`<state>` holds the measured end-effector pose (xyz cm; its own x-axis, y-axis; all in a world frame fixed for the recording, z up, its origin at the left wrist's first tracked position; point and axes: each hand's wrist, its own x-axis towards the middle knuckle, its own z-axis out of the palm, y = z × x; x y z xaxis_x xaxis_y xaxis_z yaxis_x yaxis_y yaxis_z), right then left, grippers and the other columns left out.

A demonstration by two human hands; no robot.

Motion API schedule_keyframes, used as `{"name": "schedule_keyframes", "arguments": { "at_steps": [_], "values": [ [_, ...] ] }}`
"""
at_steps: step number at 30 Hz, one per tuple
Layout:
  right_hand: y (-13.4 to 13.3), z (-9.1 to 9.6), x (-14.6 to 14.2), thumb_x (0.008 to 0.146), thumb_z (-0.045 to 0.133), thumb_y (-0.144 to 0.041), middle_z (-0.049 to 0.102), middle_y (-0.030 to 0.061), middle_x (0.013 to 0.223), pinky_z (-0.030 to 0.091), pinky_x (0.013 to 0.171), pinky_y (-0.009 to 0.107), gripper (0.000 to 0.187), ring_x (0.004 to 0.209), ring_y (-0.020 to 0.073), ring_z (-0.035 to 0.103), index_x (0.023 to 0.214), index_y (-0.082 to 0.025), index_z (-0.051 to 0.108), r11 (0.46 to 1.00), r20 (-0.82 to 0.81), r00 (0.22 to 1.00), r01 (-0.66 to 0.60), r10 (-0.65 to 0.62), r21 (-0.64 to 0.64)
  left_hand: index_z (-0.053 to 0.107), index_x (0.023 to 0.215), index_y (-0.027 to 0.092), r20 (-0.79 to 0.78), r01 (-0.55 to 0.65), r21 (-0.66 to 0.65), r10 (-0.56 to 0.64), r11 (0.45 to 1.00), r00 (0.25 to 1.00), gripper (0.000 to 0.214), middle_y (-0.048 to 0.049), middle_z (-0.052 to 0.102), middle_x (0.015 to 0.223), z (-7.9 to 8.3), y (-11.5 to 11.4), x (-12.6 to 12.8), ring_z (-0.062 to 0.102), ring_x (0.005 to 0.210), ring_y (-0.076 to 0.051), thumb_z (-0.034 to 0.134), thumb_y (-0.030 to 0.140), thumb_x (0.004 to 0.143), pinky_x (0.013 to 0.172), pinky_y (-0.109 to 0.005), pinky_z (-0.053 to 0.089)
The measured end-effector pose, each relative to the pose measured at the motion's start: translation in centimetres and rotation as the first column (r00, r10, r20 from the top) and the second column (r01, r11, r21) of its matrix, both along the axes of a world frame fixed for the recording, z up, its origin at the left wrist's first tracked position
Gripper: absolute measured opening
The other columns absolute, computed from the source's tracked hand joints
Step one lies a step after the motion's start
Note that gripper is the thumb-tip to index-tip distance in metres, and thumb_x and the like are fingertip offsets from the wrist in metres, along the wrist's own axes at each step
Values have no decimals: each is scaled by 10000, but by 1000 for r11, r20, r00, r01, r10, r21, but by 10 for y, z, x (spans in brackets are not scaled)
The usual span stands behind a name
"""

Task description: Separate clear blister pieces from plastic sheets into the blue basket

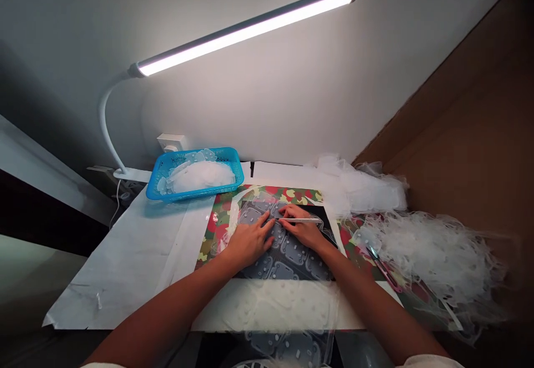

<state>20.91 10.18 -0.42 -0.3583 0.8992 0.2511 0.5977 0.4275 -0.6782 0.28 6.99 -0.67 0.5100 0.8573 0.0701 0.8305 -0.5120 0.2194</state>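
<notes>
A translucent sheet of moulded, rounded pieces (287,268) lies over a black mat (321,213) and runs down past the table's front edge. My left hand (252,240) rests on the sheet with its fingers spread. Close by on the right, my right hand (302,226) is closed around a slim white pen-like tool (300,220). The tool's tip points left, near my left fingertips, against the sheet. Whether it is a pen or a craft knife I cannot tell.
Translucent cut pieces fill a blue basket (194,194) at the back left. At the right lie a stack of clear sheets (367,190), a tangled heap of clear offcuts (442,262) and scissors (384,268). A lit lamp (250,29) hangs above the table.
</notes>
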Motion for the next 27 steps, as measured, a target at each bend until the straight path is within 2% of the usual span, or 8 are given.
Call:
{"name": "schedule_keyframes", "arguments": {
  "at_steps": [11, 17, 19, 20, 22, 24, 25, 27],
  "values": [
    [-4, 0, -6, 882, 507, -251, 643, 53, 973, 460, 819, 340, 221, 894, 205, 595, 664, -226, 476, 1000, 1, 1000, -7, 7, -21, 506, 1371, 269, 31, 22, -32, -21, 999, 999, 454, -134, 359, 1536, -3, 2, -1, 686, 830, -274, 452, 392, 937, 668, -381, 471],
    [-5, -12, -11, 913, 466, -228, 669, 107, 978, 442, 883, 415, 150, 966, 273, 589, 830, -228, 591, 989, 132, 991, -49, 31, 137, 504, 1374, 271, -27, 20, -28, -21, 999, 999, 453, -157, 342, 1540, 0, 2, 1, 690, 782, -280, 451, 385, 938, 640, -386, 463],
    [0, -9, 2, 929, 445, -254, 682, 92, 940, 444, 848, 393, 168, 915, 262, 601, 886, -235, 607, 988, 93, 994, 34, -49, 153, 509, 1370, 271, -44, 7, -19, -7, 1000, 999, 452, -156, 335, 1544, -1, 1, 1, 691, 761, -282, 452, 385, 937, 629, -388, 462],
    [4, -6, 12, 931, 442, -273, 686, 80, 931, 446, 814, 372, 173, 874, 247, 606, 888, -236, 605, 978, 38, 989, 135, -142, 156, 516, 1364, 270, -43, 2, -14, -2, 1000, 999, 447, -154, 335, 1544, -1, 0, 0, 691, 754, -282, 449, 384, 937, 625, -387, 461],
    [10, 1, 37, 915, 470, -326, 687, 52, 870, 436, 721, 330, 178, 762, 213, 595, 812, -232, 581, 910, -105, 919, 392, -380, 136, 536, 1347, 273, -15, 0, -14, 0, 1000, 1000, 438, -147, 351, 1538, -1, 0, -2, 690, 740, -272, 464, 379, 929, 622, -378, 459],
    [14, 6, 58, 873, 527, -388, 657, 19, 733, 401, 634, 303, 244, 649, 185, 550, 688, -230, 515, 821, -231, 809, 567, -540, 63, 583, 1297, 278, 62, 10, -40, -7, 999, 998, 415, -138, 419, 1500, 2, 6, -3, 687, 748, -261, 516, 371, 898, 636, -361, 458],
    [13, 8, 63, 852, 554, -416, 638, 7, 684, 388, 613, 295, 285, 624, 176, 533, 647, -232, 481, 809, -277, 781, 587, -560, 20, 631, 1233, 269, 130, 4, -64, 4, 998, 992, 376, -134, 492, 1445, 5, 11, -3, 685, 766, -259, 534, 371, 885, 650, -350, 457],
    [5, 13, 62, 834, 583, -440, 647, 3, 689, 397, 632, 289, 321, 659, 178, 554, 624, -232, 457, 851, -357, 787, 523, -503, -47, 720, 1037, 221, 338, -29, -170, 86, 985, 937, 315, -135, 664, 1211, 13, 27, 0, 672, 805, -259, 522, 413, 884, 669, -323, 452]
  ]
}}
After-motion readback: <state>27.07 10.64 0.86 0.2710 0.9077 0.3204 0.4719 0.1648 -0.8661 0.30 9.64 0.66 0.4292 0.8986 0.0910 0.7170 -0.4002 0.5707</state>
